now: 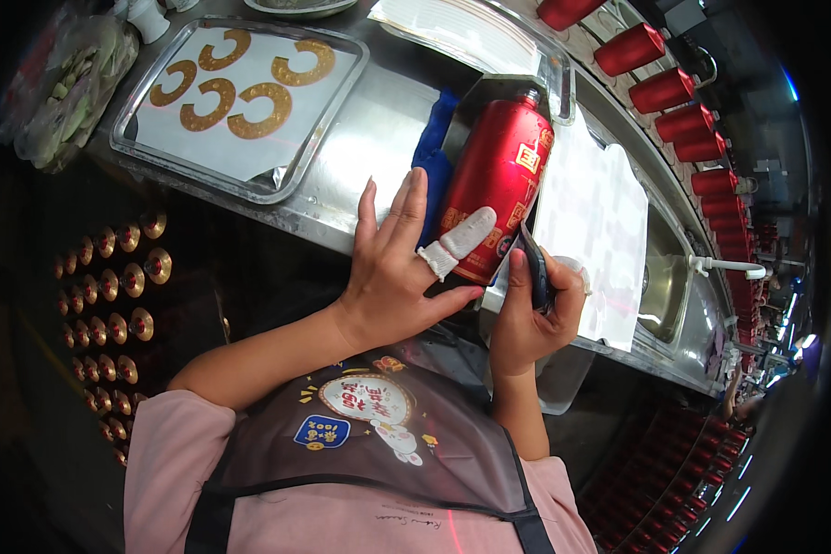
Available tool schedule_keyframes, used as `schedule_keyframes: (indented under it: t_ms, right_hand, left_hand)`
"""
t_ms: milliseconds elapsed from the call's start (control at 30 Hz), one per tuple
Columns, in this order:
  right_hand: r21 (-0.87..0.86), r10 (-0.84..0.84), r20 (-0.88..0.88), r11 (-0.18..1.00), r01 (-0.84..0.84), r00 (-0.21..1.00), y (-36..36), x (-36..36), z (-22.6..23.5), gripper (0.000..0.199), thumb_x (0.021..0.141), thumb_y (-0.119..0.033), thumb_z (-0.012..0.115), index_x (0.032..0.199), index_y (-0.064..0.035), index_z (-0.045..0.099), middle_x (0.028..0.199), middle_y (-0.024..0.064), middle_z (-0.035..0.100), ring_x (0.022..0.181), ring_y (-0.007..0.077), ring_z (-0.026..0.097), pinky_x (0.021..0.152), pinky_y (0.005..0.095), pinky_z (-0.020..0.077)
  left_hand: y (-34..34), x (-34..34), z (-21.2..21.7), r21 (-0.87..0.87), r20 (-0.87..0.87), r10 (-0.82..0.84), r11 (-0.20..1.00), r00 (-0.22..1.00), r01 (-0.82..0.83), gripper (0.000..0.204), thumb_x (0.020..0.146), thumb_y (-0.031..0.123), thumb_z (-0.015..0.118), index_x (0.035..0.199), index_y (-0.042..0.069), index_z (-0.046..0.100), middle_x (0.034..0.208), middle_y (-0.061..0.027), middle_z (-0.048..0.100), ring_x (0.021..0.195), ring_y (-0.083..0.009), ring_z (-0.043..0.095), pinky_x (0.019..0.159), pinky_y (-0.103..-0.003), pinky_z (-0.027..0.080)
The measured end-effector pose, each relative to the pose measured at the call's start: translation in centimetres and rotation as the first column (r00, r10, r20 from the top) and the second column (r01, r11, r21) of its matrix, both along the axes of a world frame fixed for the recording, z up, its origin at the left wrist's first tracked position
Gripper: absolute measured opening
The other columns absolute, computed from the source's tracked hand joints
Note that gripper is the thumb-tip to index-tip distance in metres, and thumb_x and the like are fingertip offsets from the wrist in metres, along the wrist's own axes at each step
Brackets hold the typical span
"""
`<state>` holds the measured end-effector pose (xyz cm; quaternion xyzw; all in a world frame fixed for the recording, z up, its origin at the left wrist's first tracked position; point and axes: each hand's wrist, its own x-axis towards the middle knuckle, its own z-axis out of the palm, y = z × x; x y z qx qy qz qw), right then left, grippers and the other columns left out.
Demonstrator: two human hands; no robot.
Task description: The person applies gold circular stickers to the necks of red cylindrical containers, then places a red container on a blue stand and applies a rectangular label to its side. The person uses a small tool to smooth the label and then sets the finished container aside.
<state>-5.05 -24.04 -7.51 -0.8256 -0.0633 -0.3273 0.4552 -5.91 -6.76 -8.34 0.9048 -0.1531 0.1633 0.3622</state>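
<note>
A red bottle (pixel 497 162) with gold print lies tilted on the worktop, its neck pointing away from me. It rests against a blue cloth (pixel 437 138). My left hand (pixel 392 245) is spread at the bottle's lower left. Its index finger, wrapped in a white finger cover (pixel 462 242), lies on the bottle, and the thumb reaches toward the base. My right hand (pixel 531 319) is closed around a dark-handled cutter (pixel 536 268), whose thin tip points up beside the bottle's lower right side. Part of the handle is hidden by my fingers.
At the upper left a metal tray (pixel 286 175) bears several gold C-shaped labels (pixel 260 111) on white paper. White sheets (pixel 600 222) lie to the right, before a sink (pixel 665 291). Red bottles (pixel 663 90) line the far right. Gold-and-red round pieces (pixel 132 279) stand below left.
</note>
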Motion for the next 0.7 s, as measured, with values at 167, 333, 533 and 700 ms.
schedule_keyframes:
  t_ms: [167,333,533,700]
  right_hand:
    - [-0.079,0.008,0.01,0.997,-0.007,1.0,0.3,0.1,0.7,0.023,0.082,-0.001,0.085,0.101,0.0008,0.073,0.087,0.0067,0.071,0.075,0.0158,0.064,0.07,0.0273,0.0492]
    - [-0.114,0.02,0.079,0.993,-0.011,0.997,1.5,0.8,1.0,0.026,0.077,0.003,0.084,0.1,-0.0007,0.073,0.086,0.008,0.07,0.075,0.0208,0.064,0.068,0.0306,0.0486]
    - [-0.52,0.521,-0.004,0.728,-0.447,0.853,3.7,0.6,4.2,0.033,0.063,0.003,0.079,0.096,-0.0054,0.075,0.083,0.0079,0.067,0.075,0.0274,0.062,0.072,0.0377,0.0489]
    - [-0.445,0.313,0.069,0.859,-0.251,0.947,3.8,3.2,7.5,0.036,0.064,0.003,0.079,0.098,-0.0067,0.075,0.084,0.0076,0.071,0.076,0.0273,0.065,0.074,0.0381,0.0487]
  left_hand:
    - [0.1,-0.9,-0.9,-0.072,-0.043,0.07,0.995,0.997,-0.073,0.078,0.077,0.042,0.083,0.146,0.015,0.058,0.155,-0.0398,0.031,0.145,-0.0483,0.037,0.117,-0.07,0.015]
    - [0.3,-1.2,-2.1,-0.047,-0.087,0.122,0.991,0.989,-0.126,0.077,0.077,0.036,0.082,0.145,0.008,0.057,0.155,-0.0383,0.031,0.145,-0.0469,0.037,0.117,-0.069,0.015]
    - [0.9,-1.3,-2.7,-0.009,-0.093,0.133,0.991,0.987,-0.134,0.086,0.077,0.032,0.082,0.149,0.0,0.048,0.157,-0.0365,0.029,0.146,-0.0472,0.036,0.118,-0.068,0.014]
    - [2.1,-1.6,-2.8,-0.172,-0.09,0.079,0.981,0.993,-0.093,0.093,0.076,0.027,0.084,0.151,-0.006,0.04,0.16,-0.035,0.026,0.145,-0.0477,0.036,0.119,-0.067,0.014]
